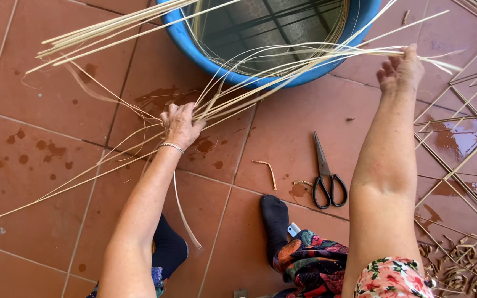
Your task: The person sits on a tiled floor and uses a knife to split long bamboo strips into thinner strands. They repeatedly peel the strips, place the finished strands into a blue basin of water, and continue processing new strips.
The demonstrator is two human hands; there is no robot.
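Strips of thin pale cane [260,66] stretch across the near rim of a round blue plastic tub of water [186,41] at the far side of the red tiled floor [45,110]. The left hand [180,124] is closed around the bundle near its crossing point, left of centre. The right hand [401,69], far right, pinches the same strips at their other end. Black-handled scissors [326,176] lie shut on the floor between the arms, near a black-socked foot [274,215].
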